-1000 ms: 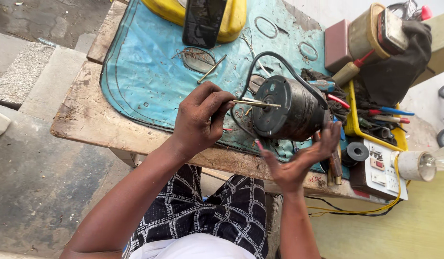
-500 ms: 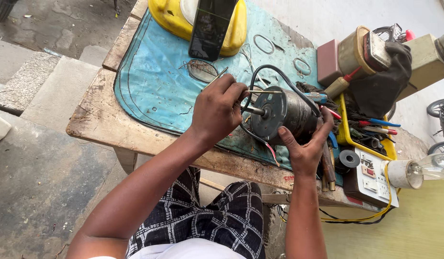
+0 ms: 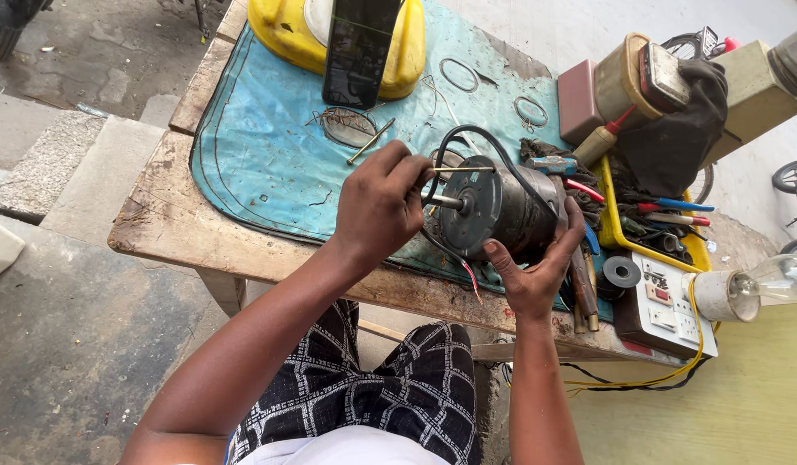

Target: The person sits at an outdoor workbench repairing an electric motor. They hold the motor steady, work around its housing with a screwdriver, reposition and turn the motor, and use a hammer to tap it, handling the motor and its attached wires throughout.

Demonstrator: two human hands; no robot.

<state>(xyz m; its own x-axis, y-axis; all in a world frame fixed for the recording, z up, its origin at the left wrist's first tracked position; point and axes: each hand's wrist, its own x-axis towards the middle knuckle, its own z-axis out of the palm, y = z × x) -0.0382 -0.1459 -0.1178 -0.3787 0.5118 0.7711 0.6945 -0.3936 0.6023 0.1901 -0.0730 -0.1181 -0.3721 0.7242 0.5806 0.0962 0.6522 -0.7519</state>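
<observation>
On blue mat (image 3: 269, 172), motor (image 3: 502, 211) now lower, both hands (image 3: 381, 207) unmoved.

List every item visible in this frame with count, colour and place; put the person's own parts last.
Motor: one, dark grey, on the blue mat's near edge.
Thin rod: one, metal, at the motor's face.
Mat: one, blue, over the wooden table.
Yellow container: one, far end of the mat.
Phone: one, black, leaning on the container.
Wire rings: at least two, grey, on the mat.
Yellow tray: one, holding tools, right of the motor.
Bulb: one, clear, right edge.
Left hand: pinching the rod.
Right hand: cupping the motor's side.
</observation>
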